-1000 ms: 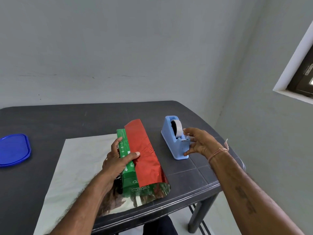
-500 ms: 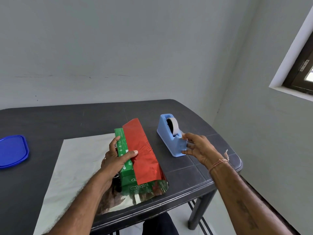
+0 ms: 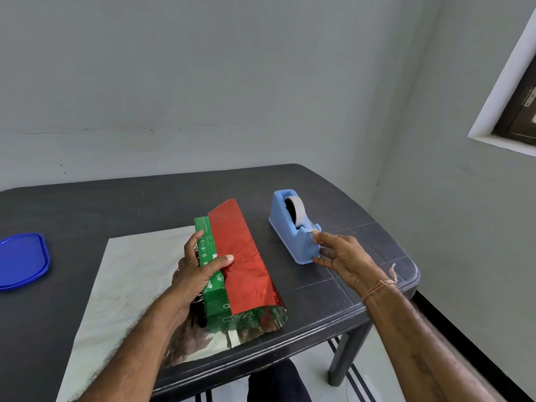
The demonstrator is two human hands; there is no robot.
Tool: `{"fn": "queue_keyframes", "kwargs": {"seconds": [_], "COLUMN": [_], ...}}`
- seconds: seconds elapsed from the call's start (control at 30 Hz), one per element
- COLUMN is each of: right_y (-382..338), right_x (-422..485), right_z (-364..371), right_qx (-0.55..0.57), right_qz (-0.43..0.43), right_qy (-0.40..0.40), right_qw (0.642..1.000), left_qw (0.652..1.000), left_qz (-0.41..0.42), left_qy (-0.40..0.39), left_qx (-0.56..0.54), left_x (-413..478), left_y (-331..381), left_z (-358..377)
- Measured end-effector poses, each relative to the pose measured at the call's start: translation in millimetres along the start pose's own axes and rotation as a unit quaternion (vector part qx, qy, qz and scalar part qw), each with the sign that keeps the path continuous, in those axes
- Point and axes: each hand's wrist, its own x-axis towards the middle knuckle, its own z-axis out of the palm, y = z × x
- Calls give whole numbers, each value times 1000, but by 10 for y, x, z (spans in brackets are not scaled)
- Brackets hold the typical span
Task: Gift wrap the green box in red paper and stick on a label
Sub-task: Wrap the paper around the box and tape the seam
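Head view, single moment.

Green rectangular cardboard box [image 3: 210, 266]: lies lengthwise on the sheet, near the front right part of the dark grey plastic table [image 3: 87, 204]. Long axis runs away from the person.

Red metallic wrapping paper [image 3: 240, 265]: its red face is folded up over the right side and most of the top of the box. A green strip along the left of the top is uncovered. The silver underside of the sheet [image 3: 124, 285] lies flat on the table to the left and front of the box.

Left hand [image 3: 193, 274]: clamped on the box. Fingers curl round its left side, and the thumb [image 3: 224, 259] lies across the top with its tip on the red paper's edge.

Right hand [image 3: 346, 256]: fingers extended and spread. The index tip touches the tape end at the cutter of the light blue plastic tape dispenser [image 3: 290, 230], and the thumb rests against the dispenser's near end. Whether the tape end is pinched: cannot tell.

The dispenser stands just right of the box, apart from it.

Blue plastic lid [image 3: 21, 259]: flat at the table's left edge, well apart from the sheet.
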Motion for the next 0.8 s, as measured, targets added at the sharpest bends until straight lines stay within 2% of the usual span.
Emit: {"fn": "queue_keyframes", "kwargs": {"seconds": [0.43, 0.57, 0.8], "right_y": [273, 312, 377], "right_x": [-108, -95, 10], "right_z": [27, 55, 138], "right_qx": [78, 67, 22], "right_qz": [-55, -71, -101], "right_qy": [14, 13, 62], "right_qw": [995, 995, 993], "left_qw": [1000, 1000, 1000], "left_qz": [-2, 1, 6], "left_qy": [-3, -2, -8], "left_qx": [-13, -7, -12], "left_x": [25, 17, 31], "left_y": [-25, -23, -22], "left_z": [-15, -11, -9]}}
